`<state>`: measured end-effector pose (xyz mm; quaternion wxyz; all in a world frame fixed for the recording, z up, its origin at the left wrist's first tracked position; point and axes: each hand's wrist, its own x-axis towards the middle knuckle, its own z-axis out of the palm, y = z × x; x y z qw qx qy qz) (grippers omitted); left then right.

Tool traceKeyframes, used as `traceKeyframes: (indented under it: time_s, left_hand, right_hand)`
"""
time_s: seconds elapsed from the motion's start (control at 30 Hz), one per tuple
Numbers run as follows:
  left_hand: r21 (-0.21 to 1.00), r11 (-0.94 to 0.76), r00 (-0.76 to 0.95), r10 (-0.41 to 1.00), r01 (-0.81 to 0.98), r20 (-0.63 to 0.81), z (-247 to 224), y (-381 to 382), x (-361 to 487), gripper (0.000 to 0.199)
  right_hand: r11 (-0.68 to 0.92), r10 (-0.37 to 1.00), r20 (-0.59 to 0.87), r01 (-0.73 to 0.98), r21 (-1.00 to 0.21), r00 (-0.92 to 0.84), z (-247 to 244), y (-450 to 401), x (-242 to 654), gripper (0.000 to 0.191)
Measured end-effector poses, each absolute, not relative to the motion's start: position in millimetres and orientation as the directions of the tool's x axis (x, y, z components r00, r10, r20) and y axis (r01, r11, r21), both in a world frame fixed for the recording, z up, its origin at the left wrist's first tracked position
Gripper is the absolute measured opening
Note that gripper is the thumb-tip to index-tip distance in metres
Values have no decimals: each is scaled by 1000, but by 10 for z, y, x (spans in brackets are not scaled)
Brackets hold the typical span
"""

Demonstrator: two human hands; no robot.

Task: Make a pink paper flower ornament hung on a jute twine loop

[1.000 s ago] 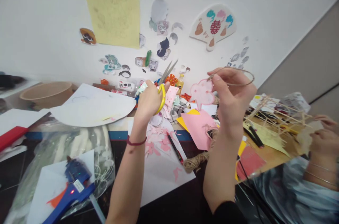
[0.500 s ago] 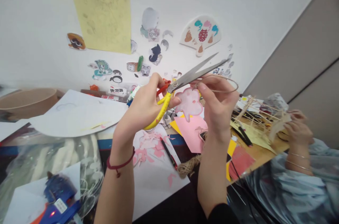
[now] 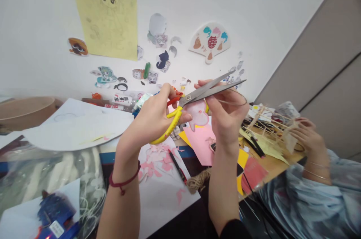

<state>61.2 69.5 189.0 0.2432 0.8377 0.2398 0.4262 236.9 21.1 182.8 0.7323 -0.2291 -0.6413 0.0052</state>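
Observation:
My left hand [image 3: 156, 113] is closed around the yellow and red handles of the scissors [image 3: 207, 91]. Their blades point right and stand slightly apart. My right hand [image 3: 227, 113] pinches a loop of thin brown twine [image 3: 239, 103], and the blades pass across its fingers; whether they touch the twine is hard to tell. A pink cloud-shaped paper cutout [image 3: 197, 114] hangs just below the blades, between my hands, perhaps tied to the twine. On the table under my hands lies a small bundle of jute twine [image 3: 199, 180].
White paper [image 3: 158, 201] carries pink scraps [image 3: 153, 163] and a black-red pen [image 3: 177, 165]. A blue glue gun [image 3: 56, 212] lies lower left beside a plastic bag [image 3: 90, 178]. At right, a co-worker's hands [image 3: 307, 135] hold a thin stick frame [image 3: 267, 118]. Pink card [image 3: 199, 143] lies mid-table.
The scissor blades have closed somewhat and tilted lower, now crossing in front of my right fingers. The twine loop has dropped slightly. The view has shifted a little.

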Motion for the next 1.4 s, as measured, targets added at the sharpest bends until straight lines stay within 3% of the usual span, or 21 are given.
traceKeyframes:
  time_s: [1.0, 1.2, 1.4]
  left_hand:
    - [586, -789, 561, 573, 182, 597, 1868, 759, 498, 43]
    - [691, -720, 465, 591, -65, 659, 1800, 804, 626, 31]
    - [727, -506, 381, 627, -464, 680, 1813, 688, 906, 43]
  right_hand:
    - [860, 305, 939, 378, -343, 159, 1856, 142, 2401, 16]
    - [866, 309, 935, 354, -352, 174, 1862, 151, 2382, 7]
    - [861, 320, 937, 368, -350, 142, 1872, 189, 2377, 6]
